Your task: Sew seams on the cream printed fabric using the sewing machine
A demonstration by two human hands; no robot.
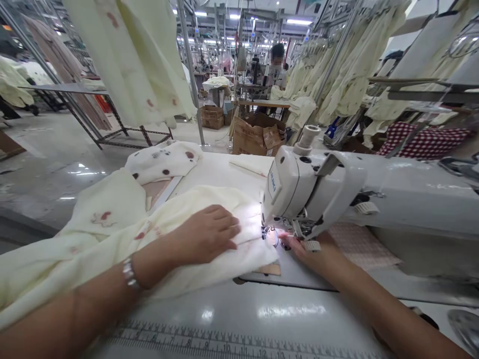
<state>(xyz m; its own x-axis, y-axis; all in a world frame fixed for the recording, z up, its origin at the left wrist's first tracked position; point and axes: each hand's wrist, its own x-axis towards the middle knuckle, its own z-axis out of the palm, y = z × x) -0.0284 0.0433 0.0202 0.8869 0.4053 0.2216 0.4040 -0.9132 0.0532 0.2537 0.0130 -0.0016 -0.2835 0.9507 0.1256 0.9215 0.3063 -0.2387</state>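
A pale yellow printed fabric piece (pixel 209 199) drapes from the left across the table to the lit needle area of a white sewing machine (pixel 290 174). My left hand (pixel 205 233) lies palm down on this fabric, fingers stretched out toward the needle. Just right of the needle, my right hand (pixel 299 247) reaches in under the machine head. Its fingertips are close together beside the presser foot, near the fabric's edge. Whether they pinch anything is too small to make out, and the machine head partly covers them.
A ruler tape (pixel 194 341) runs along the table's front edge. White fabric with dark spots (pixel 164 159) lies behind on the left. Pale garments (pixel 130 65) hang ahead. Beyond the table stand a cardboard box (pixel 247 137) and a seated person (pixel 277 60).
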